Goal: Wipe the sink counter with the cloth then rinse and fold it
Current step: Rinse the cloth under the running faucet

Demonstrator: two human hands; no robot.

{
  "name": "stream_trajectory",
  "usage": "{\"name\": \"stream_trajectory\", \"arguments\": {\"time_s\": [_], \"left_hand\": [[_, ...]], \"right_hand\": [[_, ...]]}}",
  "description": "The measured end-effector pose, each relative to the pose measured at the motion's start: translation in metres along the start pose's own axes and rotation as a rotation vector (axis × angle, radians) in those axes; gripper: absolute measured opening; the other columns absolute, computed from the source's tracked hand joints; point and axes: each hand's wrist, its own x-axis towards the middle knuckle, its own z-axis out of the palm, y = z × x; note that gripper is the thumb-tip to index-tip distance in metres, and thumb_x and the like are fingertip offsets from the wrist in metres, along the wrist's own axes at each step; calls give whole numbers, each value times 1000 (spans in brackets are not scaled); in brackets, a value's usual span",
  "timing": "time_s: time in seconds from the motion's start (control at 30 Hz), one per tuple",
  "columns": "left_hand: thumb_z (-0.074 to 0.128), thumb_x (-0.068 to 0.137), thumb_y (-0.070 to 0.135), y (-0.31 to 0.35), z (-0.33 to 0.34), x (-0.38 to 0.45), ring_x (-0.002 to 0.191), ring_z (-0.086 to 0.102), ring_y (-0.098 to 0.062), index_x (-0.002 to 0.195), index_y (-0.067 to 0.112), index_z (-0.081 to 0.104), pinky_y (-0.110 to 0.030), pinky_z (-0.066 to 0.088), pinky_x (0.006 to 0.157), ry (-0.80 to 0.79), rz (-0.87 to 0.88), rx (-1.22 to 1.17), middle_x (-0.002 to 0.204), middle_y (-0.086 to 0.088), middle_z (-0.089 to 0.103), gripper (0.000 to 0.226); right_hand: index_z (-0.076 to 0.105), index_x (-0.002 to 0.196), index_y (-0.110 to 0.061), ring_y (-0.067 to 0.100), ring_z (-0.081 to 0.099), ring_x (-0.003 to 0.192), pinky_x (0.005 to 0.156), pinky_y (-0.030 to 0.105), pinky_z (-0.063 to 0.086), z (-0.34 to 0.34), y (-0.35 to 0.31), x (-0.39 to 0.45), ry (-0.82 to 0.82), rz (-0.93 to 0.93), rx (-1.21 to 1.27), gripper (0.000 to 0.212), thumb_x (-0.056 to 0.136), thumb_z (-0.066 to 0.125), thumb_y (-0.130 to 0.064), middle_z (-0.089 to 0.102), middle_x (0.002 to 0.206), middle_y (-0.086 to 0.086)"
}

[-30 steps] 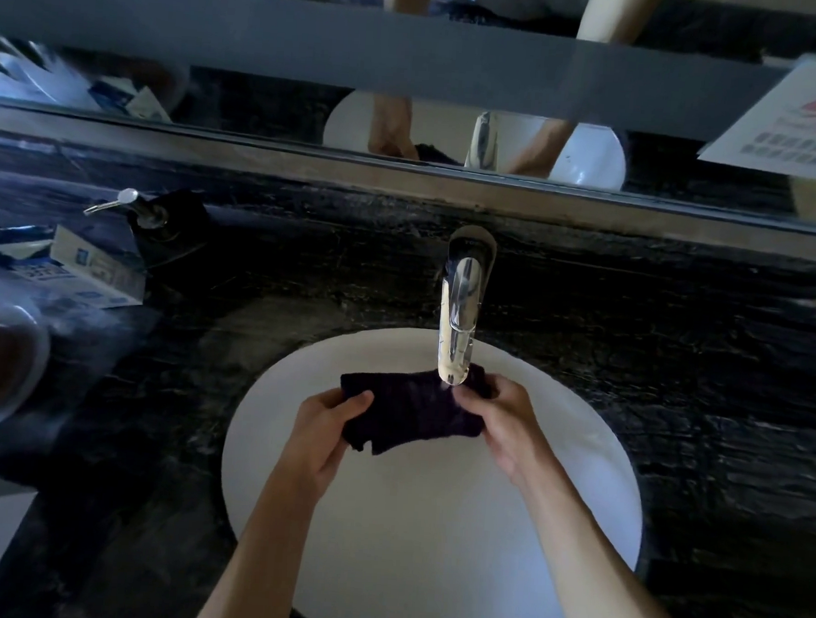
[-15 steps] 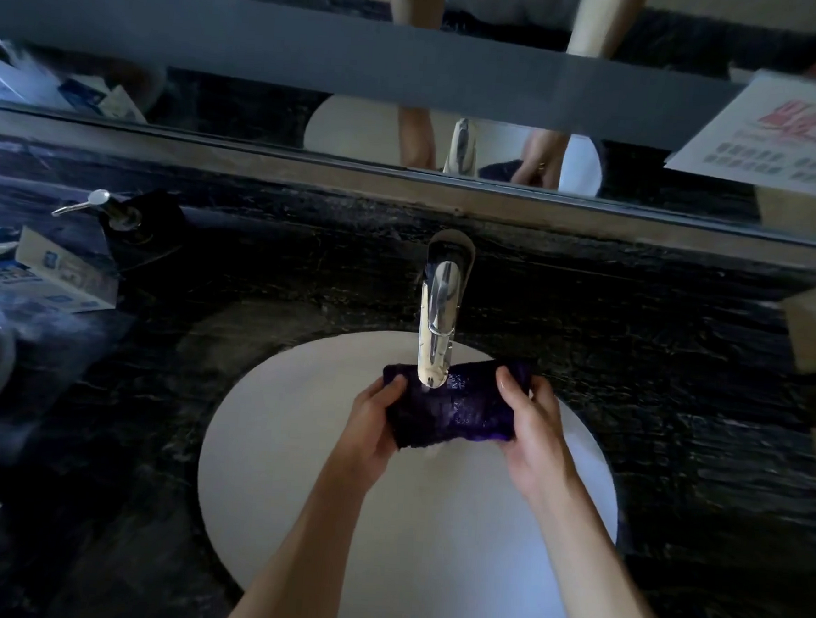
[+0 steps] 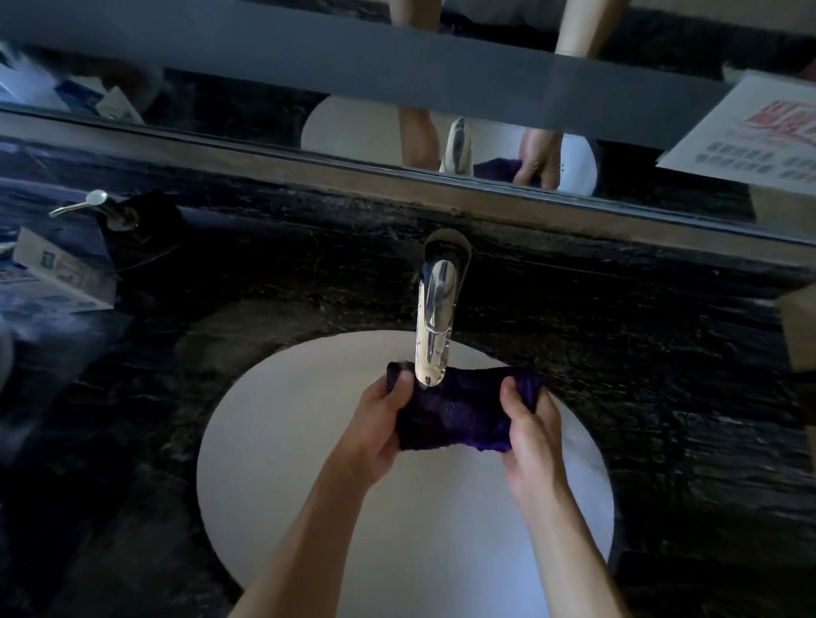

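Directly under the faucet (image 3: 434, 329) spout, the dark purple cloth (image 3: 457, 414) was held bunched over the white sink (image 3: 291, 469) basin, toward its 12 o'clock rim. Its long axis ran 9 to 3 o'clock, one end at each hand; the 3 o'clock end sat slightly farther from the viewer. Left hand (image 3: 374, 431) gripped the 9 o'clock end, thumb on top, fingers curled beneath. Right hand (image 3: 530, 433) gripped the 3 o'clock end the same way, thumb pressed onto the upper face. Cloth sagged a little between the two grips, lower edge ragged. Whether water ran from the spout could not be told.

Black marbled surface (image 3: 631, 370) surrounded the basin. At 10 o'clock stood a soap pump (image 3: 111, 212) with a silver nozzle, and just beside it, toward 9 o'clock, a small printed box (image 3: 59, 273). A mirror (image 3: 265, 104) ran along the back edge at 12 o'clock. A printed sheet (image 3: 779, 140) showed at 2 o'clock.
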Motion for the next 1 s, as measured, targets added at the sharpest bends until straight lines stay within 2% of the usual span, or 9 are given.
{"name": "stream_trajectory", "arguments": {"time_s": [0.17, 0.3, 0.43, 0.57, 0.67, 0.73, 0.8, 0.9, 1.0], "left_hand": [[49, 105, 22, 23, -17, -13, 94, 75, -36, 115, 8, 65, -48, 61, 68, 89, 145, 144, 108, -18, 75, 24], [55, 103, 21, 38, -36, -22, 95, 75, -35, 108, 9, 70, -49, 62, 78, 215, 253, 244, 101, -14, 77, 20], [56, 102, 19, 41, -45, -30, 92, 74, -34, 112, 15, 68, -46, 62, 62, 316, 307, 185, 104, -13, 75, 16], [55, 102, 31, 26, -42, -21, 102, 70, -30, 113, 27, 63, -53, 62, 75, 411, 228, 48, 116, -7, 71, 14], [53, 101, 43, 12, -17, -7, 100, 71, -32, 105, 23, 62, -55, 60, 82, 419, 107, -33, 112, -11, 72, 22], [53, 94, 56, 5, 2, 5, 96, 72, -34, 106, 13, 64, -47, 60, 77, 385, 47, -68, 109, -22, 71, 46], [51, 86, 68, -5, 16, 14, 98, 71, -33, 114, 8, 64, -38, 57, 75, 284, 12, -36, 111, -22, 70, 67], [37, 104, 52, -17, 23, 7, 92, 67, -14, 113, 26, 62, -21, 57, 69, 157, 120, 135, 101, 8, 70, 38], [33, 105, 40, -22, 26, 6, 81, 60, -5, 89, 33, 57, -19, 52, 69, 120, 88, 155, 81, 18, 64, 30]], "right_hand": [[60, 123, -11, 34, 72, 103, 75, 47, 62, 22, 11, 3, -82, 152, 92, 21, 103, 55, -16, 74, 118, 15], [64, 115, -13, 32, 73, 95, 66, 42, 60, 47, 23, 2, -143, 194, 30, 16, 103, 54, -13, 74, 115, 17], [68, 108, -18, 33, 69, 90, 75, 45, 54, 64, 29, 2, -176, 272, 139, 29, 97, 50, 1, 71, 108, 17], [68, 102, -14, 34, 70, 82, 76, 44, 53, 71, 27, -7, -246, 226, 219, 31, 84, 53, 5, 73, 95, 17], [66, 98, -12, 34, 68, 88, 75, 41, 50, 70, 29, -15, -208, 142, 229, 21, 78, 68, -17, 72, 97, 20], [67, 102, -17, 32, 69, 94, 72, 38, 51, 68, 39, -19, -161, 84, 63, 31, 76, 72, -33, 72, 109, 21], [69, 101, -37, 23, 68, 106, 82, 38, 55, 65, 52, -25, -115, -9, -131, 33, 71, 72, -50, 64, 126, 11], [68, 98, -39, 15, 49, 118, 103, 31, 43, 62, 59, -25, -56, -233, -488, 29, 74, 66, -55, 43, 128, -12], [68, 93, -15, 23, 50, 98, 89, 33, 45, 74, 53, -22, 77, -424, -729, 34, 80, 63, -45, 48, 112, -5]]}}
